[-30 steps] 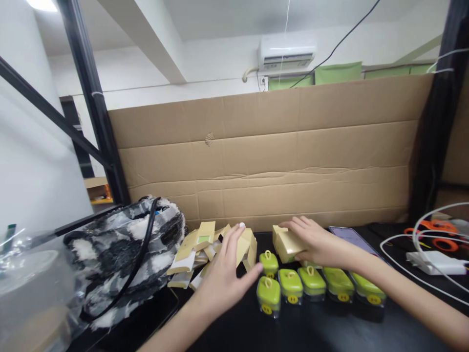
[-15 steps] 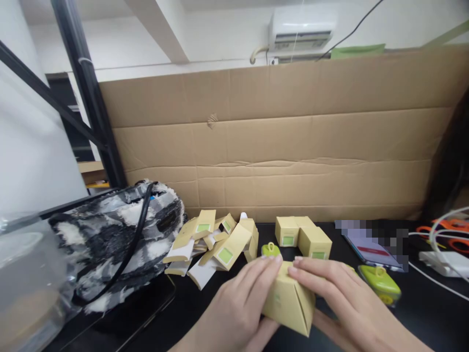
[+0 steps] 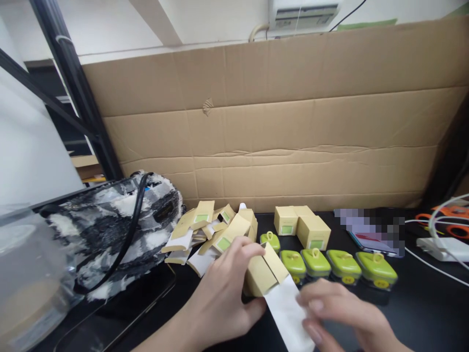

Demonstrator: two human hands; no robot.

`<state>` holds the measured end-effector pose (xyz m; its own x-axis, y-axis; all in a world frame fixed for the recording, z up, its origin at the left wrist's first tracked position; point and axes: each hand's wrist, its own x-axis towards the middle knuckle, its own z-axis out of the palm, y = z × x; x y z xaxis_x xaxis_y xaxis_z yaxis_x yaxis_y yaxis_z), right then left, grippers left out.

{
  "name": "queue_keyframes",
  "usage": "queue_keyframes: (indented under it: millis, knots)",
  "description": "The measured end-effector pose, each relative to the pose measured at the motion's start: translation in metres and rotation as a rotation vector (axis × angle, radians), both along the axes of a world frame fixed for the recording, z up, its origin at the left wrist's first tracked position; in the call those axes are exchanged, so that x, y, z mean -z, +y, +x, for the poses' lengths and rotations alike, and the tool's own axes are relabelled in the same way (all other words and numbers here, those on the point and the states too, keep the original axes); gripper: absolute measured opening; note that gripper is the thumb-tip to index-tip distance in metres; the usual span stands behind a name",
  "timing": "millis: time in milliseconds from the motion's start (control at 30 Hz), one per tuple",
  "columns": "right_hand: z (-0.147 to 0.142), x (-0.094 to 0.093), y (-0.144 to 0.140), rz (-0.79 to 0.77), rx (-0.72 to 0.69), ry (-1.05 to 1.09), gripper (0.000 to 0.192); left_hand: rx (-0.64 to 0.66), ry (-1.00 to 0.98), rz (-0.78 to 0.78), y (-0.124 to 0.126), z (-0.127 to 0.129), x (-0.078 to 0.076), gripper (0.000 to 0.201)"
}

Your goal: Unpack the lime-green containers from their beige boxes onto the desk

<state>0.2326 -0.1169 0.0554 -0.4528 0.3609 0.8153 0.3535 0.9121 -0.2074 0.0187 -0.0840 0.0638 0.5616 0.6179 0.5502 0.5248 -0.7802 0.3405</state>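
My left hand [image 3: 230, 288] is closed around a small pale-yellow carton [image 3: 262, 274], thumb below and fingers over its far side. The carton is tilted, and its long flap with a white inside [image 3: 289, 313] hangs out toward me. At the right edge of that flap is my right hand [image 3: 340, 313], its fingers bent and apart, slightly blurred, gripping nothing that I can see. Beyond the hands, several small green-lidded containers [image 3: 344, 264] with loop handles stand in a row. One more green-lidded container [image 3: 270, 240] sits behind the carton.
Closed yellow cartons [image 3: 313, 232] stand at the back. Opened and flattened cartons [image 3: 208, 230] lie in a pile left of centre. A fluffy black-and-white bag [image 3: 120, 234] and a clear plastic container [image 3: 32, 288] are at left. A phone [image 3: 373, 234], white charger [image 3: 443, 249] and orange scissors [image 3: 458, 230] lie right.
The carton's flap has been pulled open, showing white. My right hand has come off the carton and moved right and down. The view has tilted down, revealing the row of green containers.
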Motion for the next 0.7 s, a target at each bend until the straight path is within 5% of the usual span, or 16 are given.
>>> queue_keyframes:
  millis: [133, 233, 300, 367, 500, 567, 700]
  knots:
    - [0.0, -0.012, 0.004, 0.323, 0.145, -0.303, 0.031, 0.08, -0.054, 0.139, 0.003, -0.004, 0.0, 0.059]
    - [0.004, -0.016, 0.009, 0.433, 0.241, -0.417, 0.039, 0.038, 0.051, 0.1, -0.002, -0.006, -0.011, 0.054]
    - [0.005, -0.013, 0.01, 0.292, 0.295, -0.289, 0.042, -0.014, 0.086, -0.084, -0.007, -0.007, -0.021, 0.048]
    - [0.003, -0.007, 0.01, -0.026, 0.232, -0.117, 0.034, -0.039, 0.043, -0.364, -0.01, -0.007, -0.029, 0.048]
    - [-0.001, 0.013, 0.007, -0.745, -0.115, 0.069, 0.026, 0.01, -0.077, -1.011, -0.011, -0.005, -0.032, 0.051]
    - [-0.002, 0.021, 0.005, -0.826, -0.223, 0.047, 0.028, 0.031, -0.14, -1.255, -0.01, -0.004, -0.031, 0.047]
    - [-0.002, 0.024, -0.003, -0.707, -0.249, -0.041, 0.025, -0.029, -0.194, -1.519, -0.012, -0.002, -0.032, 0.046]
